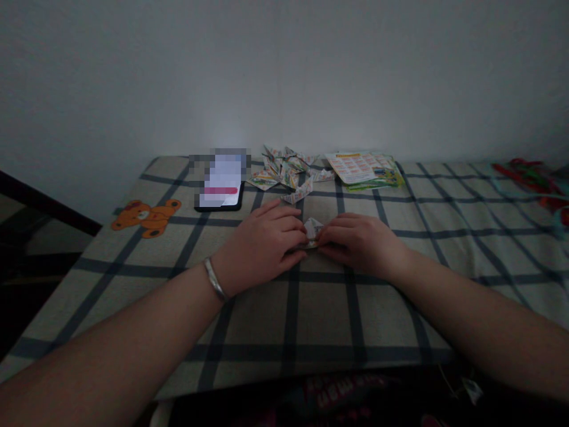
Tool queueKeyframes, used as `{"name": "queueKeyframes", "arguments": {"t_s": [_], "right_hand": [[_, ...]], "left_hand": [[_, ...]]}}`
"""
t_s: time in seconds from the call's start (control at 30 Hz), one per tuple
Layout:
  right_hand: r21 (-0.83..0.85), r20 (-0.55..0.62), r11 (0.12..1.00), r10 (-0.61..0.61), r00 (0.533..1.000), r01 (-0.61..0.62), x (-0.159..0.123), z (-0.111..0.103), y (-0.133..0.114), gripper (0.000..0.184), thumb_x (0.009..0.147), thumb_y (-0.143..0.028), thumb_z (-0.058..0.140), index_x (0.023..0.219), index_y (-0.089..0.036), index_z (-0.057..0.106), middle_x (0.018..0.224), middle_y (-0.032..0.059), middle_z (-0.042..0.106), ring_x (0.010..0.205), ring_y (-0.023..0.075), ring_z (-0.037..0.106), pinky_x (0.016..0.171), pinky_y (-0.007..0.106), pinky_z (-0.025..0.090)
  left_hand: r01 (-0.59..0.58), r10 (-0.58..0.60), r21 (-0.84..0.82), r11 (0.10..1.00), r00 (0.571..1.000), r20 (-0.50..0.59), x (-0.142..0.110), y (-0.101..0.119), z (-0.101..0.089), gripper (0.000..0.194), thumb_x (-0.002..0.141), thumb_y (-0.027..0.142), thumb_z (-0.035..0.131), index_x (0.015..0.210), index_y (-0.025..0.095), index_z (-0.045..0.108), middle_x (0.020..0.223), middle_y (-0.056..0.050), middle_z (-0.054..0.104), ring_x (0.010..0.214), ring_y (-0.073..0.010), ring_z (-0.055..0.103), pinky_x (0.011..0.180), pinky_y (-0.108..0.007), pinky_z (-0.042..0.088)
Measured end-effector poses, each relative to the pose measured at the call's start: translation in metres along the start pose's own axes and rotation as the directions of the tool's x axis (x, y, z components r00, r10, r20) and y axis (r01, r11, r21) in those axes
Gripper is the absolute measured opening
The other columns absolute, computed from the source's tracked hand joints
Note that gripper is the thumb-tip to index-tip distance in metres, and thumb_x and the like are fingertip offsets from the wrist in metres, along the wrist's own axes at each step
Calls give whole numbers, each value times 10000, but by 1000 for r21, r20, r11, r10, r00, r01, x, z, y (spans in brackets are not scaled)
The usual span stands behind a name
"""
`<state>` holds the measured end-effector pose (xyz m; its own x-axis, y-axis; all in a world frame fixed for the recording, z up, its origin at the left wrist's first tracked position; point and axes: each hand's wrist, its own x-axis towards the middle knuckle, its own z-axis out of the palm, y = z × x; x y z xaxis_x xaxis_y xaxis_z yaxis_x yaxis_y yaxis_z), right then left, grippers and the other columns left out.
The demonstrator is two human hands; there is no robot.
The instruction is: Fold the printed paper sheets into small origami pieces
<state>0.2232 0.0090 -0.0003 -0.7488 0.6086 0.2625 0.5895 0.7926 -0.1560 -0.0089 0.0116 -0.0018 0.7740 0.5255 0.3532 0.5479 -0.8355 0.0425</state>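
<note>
Between my two hands, low over the checked tablecloth, is a small folded piece of printed paper [313, 228]. My left hand [272, 238], with a silver bangle at the wrist, has its fingers closed on the paper's left side. On the right side, the fingertips of my right hand [355, 242] pinch the same paper. Much of the paper is hidden behind the fingers. Just beyond my hands lies a loose pile of folded paper pieces [288, 169], printed in the same style.
A phone [220, 181] with a lit screen lies at the back left, and a bear-shaped cutout [146, 217] is nearer the left edge. Printed sheets [360, 169] are stacked by the wall. Red and green stuff [533, 184] sits far right on the checked tablecloth [249, 323].
</note>
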Motion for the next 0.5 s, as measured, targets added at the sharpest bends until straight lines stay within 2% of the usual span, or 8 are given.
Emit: {"name": "queueKeyframes", "arguments": {"t_s": [0.17,0.27,0.5], "right_hand": [[3,61,999,47,997,-47,-2,-9,4,102,876,-266,617,832,-195,677,837,30,646,812,174,582,718,291,423],[-36,82,997,76,994,-73,-5,-15,8,64,851,-257,643,836,-214,689,832,21,633,785,168,576,665,279,394],[-67,104,988,143,984,-136,-7,-19,10,112,869,-265,595,801,-201,656,794,22,616,764,170,555,635,282,360]], "left_hand": [[8,-8,-13,1000,1000,-10,1,1,0,156,861,278,641,966,187,713,1047,-32,718,1167,-260,573,1088,-510,371],[18,-18,-26,1000,1000,0,1,1,0,144,866,270,629,948,193,720,1053,-29,717,1161,-261,574,1084,-509,375],[68,-67,-60,996,998,7,2,2,-1,140,868,260,614,951,192,704,1035,-31,717,1141,-263,583,1068,-509,385]]}}
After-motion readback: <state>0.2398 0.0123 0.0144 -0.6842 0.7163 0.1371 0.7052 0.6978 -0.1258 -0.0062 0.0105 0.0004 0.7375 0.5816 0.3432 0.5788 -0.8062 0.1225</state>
